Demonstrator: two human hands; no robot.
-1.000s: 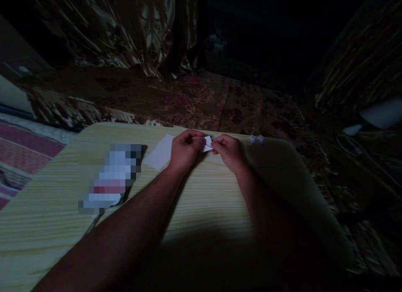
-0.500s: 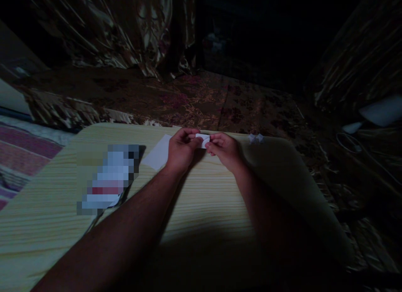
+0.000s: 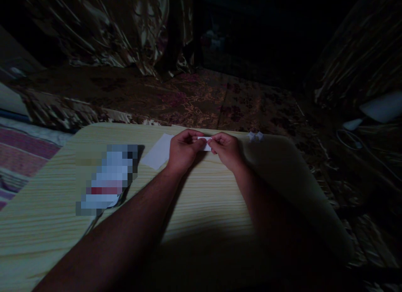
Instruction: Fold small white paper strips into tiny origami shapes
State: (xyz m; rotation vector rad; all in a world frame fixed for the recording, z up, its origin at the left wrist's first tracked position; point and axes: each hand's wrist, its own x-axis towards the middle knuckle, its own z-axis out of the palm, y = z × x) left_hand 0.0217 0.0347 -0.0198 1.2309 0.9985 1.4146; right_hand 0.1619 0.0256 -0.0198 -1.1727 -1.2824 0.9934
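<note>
My left hand [image 3: 182, 151] and my right hand [image 3: 226, 149] meet near the far edge of a pale wooden table [image 3: 201, 200]. Both pinch a small white paper strip [image 3: 205, 143] between thumbs and fingertips, fingers closed. A white sheet of paper [image 3: 158, 151] lies flat on the table just left of my left hand. Two tiny white folded paper pieces [image 3: 255, 135] sit at the table's far edge, right of my right hand.
A blurred-out flat object [image 3: 108, 179] lies on the table's left part. Dark patterned fabric [image 3: 201, 99] covers the floor beyond the table. A striped cloth [image 3: 19, 153] lies at far left; white objects and a cable [image 3: 354, 137] at far right. The scene is dim.
The paper strip has been turned and folded smaller between my fingertips; both hands stayed at the same spot and are pressed closer together now.
</note>
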